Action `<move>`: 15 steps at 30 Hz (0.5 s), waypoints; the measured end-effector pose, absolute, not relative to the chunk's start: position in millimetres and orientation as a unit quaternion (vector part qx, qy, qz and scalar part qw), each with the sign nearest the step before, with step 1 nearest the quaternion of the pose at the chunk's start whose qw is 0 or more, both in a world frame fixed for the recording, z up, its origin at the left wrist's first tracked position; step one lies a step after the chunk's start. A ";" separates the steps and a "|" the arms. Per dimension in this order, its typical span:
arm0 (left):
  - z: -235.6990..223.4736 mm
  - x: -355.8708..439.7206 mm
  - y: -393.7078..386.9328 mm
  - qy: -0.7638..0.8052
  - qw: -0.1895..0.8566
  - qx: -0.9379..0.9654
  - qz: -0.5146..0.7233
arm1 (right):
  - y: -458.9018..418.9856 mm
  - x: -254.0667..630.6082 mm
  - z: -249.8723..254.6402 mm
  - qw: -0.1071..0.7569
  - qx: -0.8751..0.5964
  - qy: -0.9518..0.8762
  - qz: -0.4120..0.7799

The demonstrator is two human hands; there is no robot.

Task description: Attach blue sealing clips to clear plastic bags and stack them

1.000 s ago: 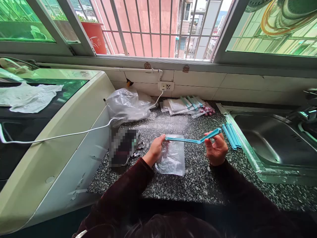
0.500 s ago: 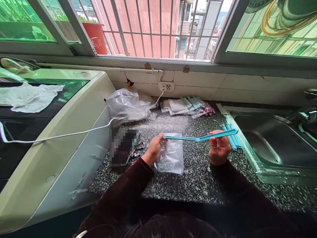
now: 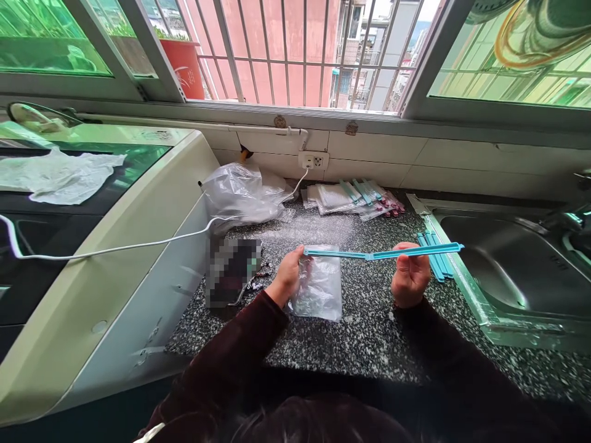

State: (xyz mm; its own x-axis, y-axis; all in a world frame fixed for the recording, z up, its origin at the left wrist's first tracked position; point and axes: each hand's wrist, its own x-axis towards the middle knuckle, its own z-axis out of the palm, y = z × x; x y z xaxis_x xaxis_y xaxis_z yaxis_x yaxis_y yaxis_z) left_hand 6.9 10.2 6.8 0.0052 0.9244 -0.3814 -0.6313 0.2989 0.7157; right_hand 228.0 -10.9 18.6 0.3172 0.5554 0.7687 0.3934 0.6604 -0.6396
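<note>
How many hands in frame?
2: left hand on the blue clip, at its left end; right hand on its right half.

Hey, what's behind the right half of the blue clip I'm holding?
Loose blue strips lie on the speckled counter by the sink. The held clip hides a band across them; whatever your right hand covers can't be seen.

A black-and-white speckled countertop [image 3: 364, 344] carries everything. At its far left lies a crumpled plastic bag [image 3: 244, 194]; right of that, a pile of clear packets [image 3: 330, 197] with teal and dark-red strips. A pixelated dark item [image 3: 233, 271] rests on the left. On the right, several loose teal strips [image 3: 442, 267] lie together just beside the sink [image 3: 498, 329].
</note>
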 end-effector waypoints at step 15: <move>1.6 4.6 17.5 0.397 0.663 0.173 0.611 | -5.6 224.0 0.1 0.733 -0.405 -0.514 0.188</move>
